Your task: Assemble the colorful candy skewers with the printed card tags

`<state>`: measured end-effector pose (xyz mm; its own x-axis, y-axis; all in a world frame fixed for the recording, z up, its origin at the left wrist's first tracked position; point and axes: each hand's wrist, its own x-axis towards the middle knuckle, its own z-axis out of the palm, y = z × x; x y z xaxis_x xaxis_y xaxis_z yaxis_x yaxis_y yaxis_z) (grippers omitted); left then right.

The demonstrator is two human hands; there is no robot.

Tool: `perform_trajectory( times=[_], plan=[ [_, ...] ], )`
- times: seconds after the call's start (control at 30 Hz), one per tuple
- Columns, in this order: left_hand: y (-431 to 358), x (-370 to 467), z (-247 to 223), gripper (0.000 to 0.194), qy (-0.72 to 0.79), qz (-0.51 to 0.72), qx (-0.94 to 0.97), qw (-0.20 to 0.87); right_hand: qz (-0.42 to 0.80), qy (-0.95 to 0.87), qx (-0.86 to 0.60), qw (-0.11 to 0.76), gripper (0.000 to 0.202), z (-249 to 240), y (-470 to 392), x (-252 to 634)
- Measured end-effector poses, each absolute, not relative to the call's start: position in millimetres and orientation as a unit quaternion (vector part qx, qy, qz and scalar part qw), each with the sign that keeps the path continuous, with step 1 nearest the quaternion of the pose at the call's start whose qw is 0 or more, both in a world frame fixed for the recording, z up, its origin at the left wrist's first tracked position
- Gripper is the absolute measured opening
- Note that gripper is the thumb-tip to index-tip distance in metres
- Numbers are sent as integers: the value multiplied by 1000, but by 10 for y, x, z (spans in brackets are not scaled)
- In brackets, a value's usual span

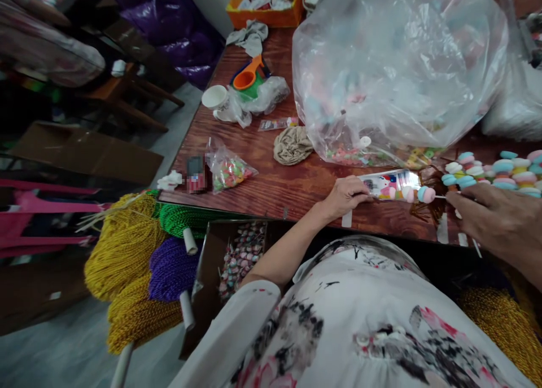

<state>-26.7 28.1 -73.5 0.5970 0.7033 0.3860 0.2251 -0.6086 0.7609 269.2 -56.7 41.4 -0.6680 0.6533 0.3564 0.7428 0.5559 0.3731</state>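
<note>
My left hand [345, 197] is closed, pinching the left end of a small clear plastic bag [386, 182] with a coloured print on it. Along the bag's near side lies a skewer of pastel candies [409, 194], yellow, pink, white and blue; whether it is inside the bag or over it I cannot tell. Its white stick runs right to my right hand [497, 218], whose fingers are closed on it, slightly blurred. Brown-gold twist ties [423, 213] lie under and beside the bag. Behind my right hand are more candy skewers [503, 170], piled together.
A big clear bag of candies [398, 77] takes up the table's back. To the left are a small candy bag [232, 172], a beige cloth bundle [293, 145] and an orange scoop [245, 78]. Below the edge stand a carton of wrapped candies [243, 255] and coloured cord bundles [122, 247].
</note>
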Motion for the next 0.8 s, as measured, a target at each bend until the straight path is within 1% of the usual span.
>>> perform_trajectory(
  times=[0.07,0.27,0.33,0.4,0.47,0.5,0.63,0.7,0.8],
  plan=[
    [282,-267,-740,20,271,352,830,339,-256,-880,-392,77,19,441,-553,2690],
    [286,-255,-767,22,253,352,836,336,-277,-888,-355,88,18,511,-545,2544],
    [286,-251,-767,21,250,357,836,334,-243,-895,-359,104,18,529,-533,2531],
    [283,-248,-759,21,248,366,833,334,-176,-905,-365,127,19,540,-511,2549],
    [275,-244,-744,21,250,370,829,338,-132,-910,-370,131,20,540,-487,2570],
    [269,-242,-735,21,253,368,827,341,-135,-910,-372,124,20,534,-479,2572],
    [242,-237,-700,23,262,353,827,351,-207,-895,-377,117,20,469,-493,2522],
    [230,-240,-686,23,258,355,827,351,-183,-896,-383,129,22,422,-523,2507],
    [219,-246,-673,22,255,355,833,338,-110,-885,-429,143,26,356,-568,2547]
  ],
)
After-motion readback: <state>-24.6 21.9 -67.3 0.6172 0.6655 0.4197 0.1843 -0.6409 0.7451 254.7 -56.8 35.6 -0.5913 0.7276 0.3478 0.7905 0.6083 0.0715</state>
